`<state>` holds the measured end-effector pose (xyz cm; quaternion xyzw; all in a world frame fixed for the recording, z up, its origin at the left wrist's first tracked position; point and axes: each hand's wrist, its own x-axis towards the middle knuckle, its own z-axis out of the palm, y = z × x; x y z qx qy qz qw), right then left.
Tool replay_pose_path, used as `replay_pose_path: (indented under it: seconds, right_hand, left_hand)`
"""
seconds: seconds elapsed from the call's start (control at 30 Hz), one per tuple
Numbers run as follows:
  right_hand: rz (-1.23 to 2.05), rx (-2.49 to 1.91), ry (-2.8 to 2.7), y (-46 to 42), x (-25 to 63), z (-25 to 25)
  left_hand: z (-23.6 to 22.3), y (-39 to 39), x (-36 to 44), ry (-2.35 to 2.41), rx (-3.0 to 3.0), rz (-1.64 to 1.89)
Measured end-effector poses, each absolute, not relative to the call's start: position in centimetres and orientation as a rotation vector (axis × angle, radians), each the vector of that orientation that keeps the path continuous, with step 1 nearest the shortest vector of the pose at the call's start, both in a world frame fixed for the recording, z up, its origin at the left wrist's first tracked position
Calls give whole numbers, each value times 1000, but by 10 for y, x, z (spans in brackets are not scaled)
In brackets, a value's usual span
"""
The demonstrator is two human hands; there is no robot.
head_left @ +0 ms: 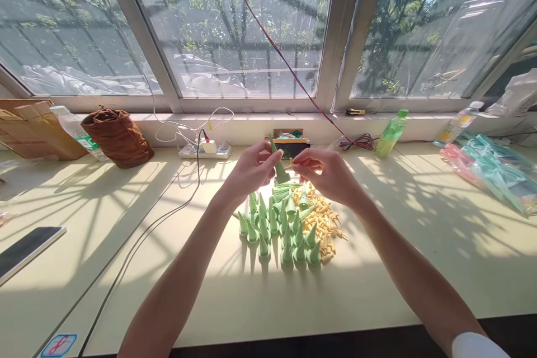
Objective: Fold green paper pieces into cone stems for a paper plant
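My left hand [251,170] pinches a green plastic cone [279,165], its tip pointing up and away. My right hand [325,173] is closed in a pinch next to the cone's wide end, holding something small that I cannot make out. Below my hands, several green cones [279,229] stand upright on the pale yellow table [126,224]. A heap of small yellow pieces [323,218] lies to their right.
A phone [25,249] lies at the left edge. At the back stand a brown bag [117,137], a cardboard box [31,128], a power strip [205,150] with cables, a small box [291,142], a green bottle [390,134]. Plastic bags [490,170] lie at right.
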<state>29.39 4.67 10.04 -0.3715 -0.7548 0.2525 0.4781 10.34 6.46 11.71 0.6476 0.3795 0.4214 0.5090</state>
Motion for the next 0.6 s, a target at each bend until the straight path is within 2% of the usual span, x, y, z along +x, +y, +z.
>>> replay_pose_path:
  seconds: [0.6]
  right_hand:
    - [700, -970, -1909, 53, 289, 87]
  left_hand:
    - [108, 72, 100, 985, 1610, 936]
